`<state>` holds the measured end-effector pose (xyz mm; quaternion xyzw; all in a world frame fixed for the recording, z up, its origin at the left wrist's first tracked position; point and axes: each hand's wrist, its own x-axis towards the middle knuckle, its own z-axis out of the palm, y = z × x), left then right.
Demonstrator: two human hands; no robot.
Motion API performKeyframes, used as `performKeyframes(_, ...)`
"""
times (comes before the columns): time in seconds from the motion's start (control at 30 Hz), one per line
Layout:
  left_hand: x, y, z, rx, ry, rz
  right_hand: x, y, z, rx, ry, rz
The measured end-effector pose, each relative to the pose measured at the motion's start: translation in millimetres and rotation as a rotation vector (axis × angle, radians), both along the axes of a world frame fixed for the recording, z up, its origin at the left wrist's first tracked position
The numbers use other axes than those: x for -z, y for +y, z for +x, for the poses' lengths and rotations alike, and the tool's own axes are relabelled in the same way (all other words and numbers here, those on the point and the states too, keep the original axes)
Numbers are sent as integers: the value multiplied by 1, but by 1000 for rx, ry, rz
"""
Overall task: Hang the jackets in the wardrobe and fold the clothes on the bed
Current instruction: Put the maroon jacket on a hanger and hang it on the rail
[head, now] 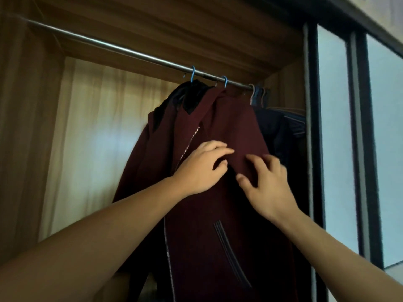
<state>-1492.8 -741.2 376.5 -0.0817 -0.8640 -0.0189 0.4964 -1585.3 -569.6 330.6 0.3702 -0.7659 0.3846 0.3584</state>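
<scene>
A maroon zip jacket (pixel 229 127) hangs on a blue-hooked hanger (pixel 225 81) from the wardrobe's metal rail (pixel 109 45). A black garment (pixel 187 99) hangs just behind it on a second blue hook. My left hand (pixel 200 168) rests on the jacket's chest beside the silver zipper, fingers loosely bent against the cloth. My right hand (pixel 268 184) is just to its right, fingers spread and touching the same front panel. Neither hand plainly grips the fabric.
Several empty hangers (pixel 258 95) and a dark navy jacket (pixel 281 131) crowd the rail's right end. A sliding door with frosted panels (pixel 333 127) stands at the right. The wooden wardrobe side wall (pixel 26 127) is on the left.
</scene>
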Motion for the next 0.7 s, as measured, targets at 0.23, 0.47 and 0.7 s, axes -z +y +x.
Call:
performKeyframes(0.23, 42, 32, -13, -227, -161, 74, 53, 42, -20, -186, -189, 326)
performKeyframes(0.47, 105, 99, -4, -150, -84, 294, 80, 84, -15, -148, -176, 697)
performKeyframes(0.7, 132, 146, -44, -6, -458, 514, 81, 140, -32, -54, -361, 782)
